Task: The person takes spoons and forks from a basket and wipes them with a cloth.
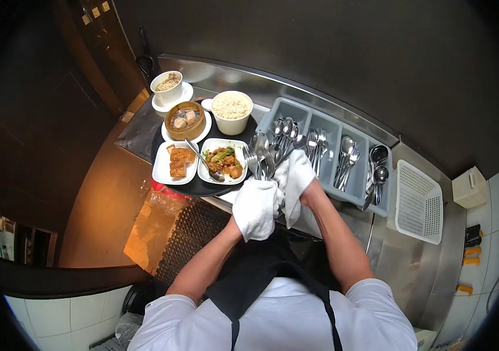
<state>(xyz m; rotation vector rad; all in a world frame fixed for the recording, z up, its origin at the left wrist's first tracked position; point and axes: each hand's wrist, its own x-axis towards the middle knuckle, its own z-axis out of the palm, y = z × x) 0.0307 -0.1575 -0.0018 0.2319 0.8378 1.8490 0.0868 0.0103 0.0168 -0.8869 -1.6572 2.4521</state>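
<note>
My left hand (pixel 243 221), mostly under a white cloth (pixel 256 205), is closed around a bunch of forks and spoons (pixel 259 157), their heads pointing up and away from me. My right hand (pixel 309 192) grips another part of the white cloth, close beside the bunch. One spoon (pixel 298 143) sticks up at the cloth on the right hand's side; whether the fingers hold it is hidden. Just beyond my hands sits a grey cutlery tray (pixel 335 124), with spoons (pixel 284 130), forks (pixel 318 142) and more cutlery in its compartments.
To the left, a black round tray (pixel 199 188) carries a rice tub (pixel 233 124), a bamboo steamer (pixel 184 130) and two dishes of food. A noodle cup (pixel 166 96) stands behind. At right are a white basket (pixel 402 221) and a pale box (pixel 470 187).
</note>
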